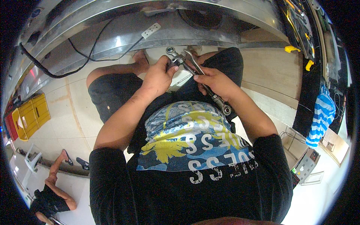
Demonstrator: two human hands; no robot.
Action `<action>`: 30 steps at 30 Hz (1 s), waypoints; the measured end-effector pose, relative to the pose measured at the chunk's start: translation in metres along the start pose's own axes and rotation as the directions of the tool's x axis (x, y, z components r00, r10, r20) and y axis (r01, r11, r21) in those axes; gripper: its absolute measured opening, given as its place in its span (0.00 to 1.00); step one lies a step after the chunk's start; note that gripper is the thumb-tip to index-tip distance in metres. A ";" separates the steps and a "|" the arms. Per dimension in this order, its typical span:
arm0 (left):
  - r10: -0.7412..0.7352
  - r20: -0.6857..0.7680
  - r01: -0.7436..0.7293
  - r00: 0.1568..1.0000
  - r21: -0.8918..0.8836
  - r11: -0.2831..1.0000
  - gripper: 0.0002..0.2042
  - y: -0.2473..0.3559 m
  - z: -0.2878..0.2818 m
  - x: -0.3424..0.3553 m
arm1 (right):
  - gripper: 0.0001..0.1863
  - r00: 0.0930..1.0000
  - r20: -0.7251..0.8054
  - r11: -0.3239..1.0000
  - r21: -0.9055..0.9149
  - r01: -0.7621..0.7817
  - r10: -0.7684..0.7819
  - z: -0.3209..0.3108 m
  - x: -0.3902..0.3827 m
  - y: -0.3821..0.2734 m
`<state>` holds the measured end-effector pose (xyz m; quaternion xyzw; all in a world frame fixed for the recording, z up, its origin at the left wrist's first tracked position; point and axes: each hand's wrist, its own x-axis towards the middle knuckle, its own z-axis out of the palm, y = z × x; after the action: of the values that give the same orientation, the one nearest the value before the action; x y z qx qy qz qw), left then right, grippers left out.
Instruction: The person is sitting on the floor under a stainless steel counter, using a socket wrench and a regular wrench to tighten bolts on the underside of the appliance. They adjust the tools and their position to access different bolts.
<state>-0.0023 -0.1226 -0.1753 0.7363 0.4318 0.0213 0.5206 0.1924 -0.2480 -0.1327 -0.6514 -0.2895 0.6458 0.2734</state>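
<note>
I sit with legs bent and hold a dark metal rod slantwise over my lap. It has a ring-shaped rod end at its far left and another ring end at its near right. My left hand is closed around the metalwork just below the far ring, thumb on top; what lies inside those fingers is partly hidden. An open-end wrench lies close alongside the rod, its jaw pointing away from me. My right hand is closed around the wrench handle and the middle of the rod.
A metal cabinet base curves ahead, with a white power strip and black cable. At left stands a yellow crate; another person's legs show lower left. Yellow-handled tools and a blue-striped cloth are at right.
</note>
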 end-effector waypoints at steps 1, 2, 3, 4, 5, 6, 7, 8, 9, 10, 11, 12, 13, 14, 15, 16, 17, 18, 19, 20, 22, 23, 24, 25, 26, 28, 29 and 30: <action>0.002 -0.002 -0.002 1.000 0.004 1.000 0.16 0.000 0.001 0.000 | 0.12 1.000 -0.005 1.000 -0.011 -0.005 0.005 -0.001 0.000 0.002; 0.017 -0.013 -0.017 1.000 0.007 1.000 0.16 -0.001 0.002 0.000 | 0.12 1.000 -0.011 1.000 -0.021 -0.010 0.010 -0.002 0.000 0.003; 0.032 -0.024 -0.032 0.999 0.009 0.999 0.16 -0.002 0.004 0.000 | 0.13 1.000 -0.017 0.999 -0.031 -0.015 0.014 -0.003 -0.001 0.005; 0.048 -0.035 -0.048 0.998 0.012 0.999 0.16 -0.002 0.005 0.000 | 0.13 0.999 -0.026 0.999 -0.018 -0.034 0.033 -0.005 -0.001 0.007; 0.053 -0.032 -0.052 0.998 0.026 0.998 0.16 -0.003 0.007 0.001 | 0.14 0.998 -0.035 0.999 -0.004 -0.053 0.052 -0.006 -0.002 0.008; 0.058 -0.029 -0.057 0.998 0.040 0.998 0.16 -0.003 0.008 0.002 | 0.15 0.996 -0.044 0.997 0.010 -0.071 0.072 -0.008 -0.002 0.010; 0.063 -0.026 -0.061 0.998 0.053 0.997 0.16 -0.003 0.009 0.002 | 0.16 0.995 -0.053 0.996 -0.016 -0.085 0.084 -0.010 -0.002 0.011; 0.063 -0.019 -0.061 0.998 0.073 0.995 0.16 -0.002 0.010 0.003 | 0.16 0.993 -0.063 0.994 -0.042 -0.099 0.096 -0.012 -0.001 0.012; 0.062 -0.011 -0.061 0.998 0.093 0.994 0.16 0.000 0.010 0.004 | 0.17 0.991 -0.073 0.991 -0.069 -0.113 0.108 -0.014 -0.001 0.012; 0.061 -0.004 -0.060 0.998 0.114 0.992 0.16 0.002 0.010 0.004 | 0.18 0.990 -0.139 0.968 -0.244 -0.051 0.017 -0.016 -0.003 0.013; 0.063 0.000 -0.062 0.998 0.115 0.991 0.16 0.002 0.011 0.005 | 0.20 0.979 -0.187 0.910 -0.415 -0.001 -0.084 -0.018 -0.006 0.014; 0.065 0.004 -0.065 0.998 0.116 0.991 0.15 0.003 0.011 0.005 | 0.21 0.958 -0.216 0.818 -0.575 0.033 -0.191 -0.021 -0.009 0.015; 0.067 0.008 -0.067 0.998 0.117 0.991 0.15 0.003 0.011 0.006 | 0.21 0.955 -0.231 0.805 -0.593 0.012 -0.185 -0.025 -0.013 0.014; 0.069 0.007 -0.069 0.998 0.117 0.991 0.15 0.002 0.012 0.006 | 0.21 0.952 -0.247 0.792 -0.610 -0.009 -0.179 -0.030 -0.018 0.010; 0.072 0.007 -0.072 0.997 0.118 0.990 0.15 0.001 0.012 0.006 | 0.21 0.949 -0.263 0.779 -0.627 -0.031 -0.174 -0.035 -0.024 0.005; 0.075 0.007 -0.075 0.997 0.119 0.990 0.15 0.001 0.012 0.007 | 0.20 0.940 -0.220 0.657 -0.754 0.006 -0.261 -0.042 -0.031 -0.001; 0.080 0.003 -0.079 0.997 0.121 0.990 0.15 0.001 0.013 0.007 | 0.19 0.938 -0.189 0.580 -0.815 0.016 -0.292 -0.045 -0.037 -0.006; 0.084 -0.002 -0.083 0.996 0.123 0.989 0.15 0.001 0.013 0.007 | 0.18 0.935 -0.155 0.497 -0.868 0.025 -0.319 -0.048 -0.042 -0.010; 0.092 -0.007 -0.090 0.996 0.123 0.988 0.15 0.002 0.014 0.007 | 0.18 0.932 -0.121 0.407 -0.913 0.031 -0.343 -0.050 -0.047 -0.015; 0.107 -0.016 -0.104 0.994 0.125 0.987 0.16 0.000 0.016 0.008 | 0.17 0.937 -0.106 0.336 -0.942 0.013 -0.334 -0.050 -0.050 -0.023; 0.142 -0.033 -0.136 0.989 0.128 0.982 0.16 -0.003 0.019 0.010 | 0.16 0.947 -0.081 0.188 -0.982 -0.023 -0.311 -0.046 -0.055 -0.042; 0.137 -0.033 -0.131 0.990 0.137 0.982 0.16 -0.002 0.019 0.010 | 0.15 0.957 -0.067 0.128 -0.991 -0.032 -0.283 -0.043 -0.055 -0.051; 0.132 -0.034 -0.126 0.991 0.146 0.981 0.16 -0.002 0.019 0.010 | 0.15 0.966 -0.054 0.068 -0.997 -0.038 -0.254 -0.040 -0.054 -0.061; 0.127 -0.036 -0.120 0.991 0.151 0.981 0.16 -0.001 0.019 0.009 | 0.14 0.974 -0.043 0.004 -0.999 -0.043 -0.223 -0.037 -0.052 -0.071; 0.130 -0.037 -0.123 0.991 0.154 0.980 0.16 -0.001 0.019 0.009 | 0.14 0.971 -0.015 -0.024 -0.999 -0.021 -0.240 -0.036 -0.051 -0.078; 0.136 -0.038 -0.128 0.990 0.156 0.979 0.16 -0.001 0.017 0.009 | 0.15 0.962 0.043 -0.085 -0.996 0.021 -0.270 -0.034 -0.046 -0.089; 0.133 -0.035 -0.125 0.991 0.161 0.979 0.16 -0.001 0.017 0.009 | 0.15 0.965 0.054 -0.120 -0.992 0.023 -0.258 -0.033 -0.042 -0.092; 0.130 -0.033 -0.123 0.991 0.165 0.979 0.16 0.001 0.016 0.009 | 0.16 0.967 0.064 -0.156 -0.987 0.026 -0.247 -0.032 -0.039 -0.095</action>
<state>0.0112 -0.1291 -0.1859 0.8016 0.3958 0.0349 0.4468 0.2224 -0.2108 -0.0367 -0.6432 -0.7217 0.1223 -0.2246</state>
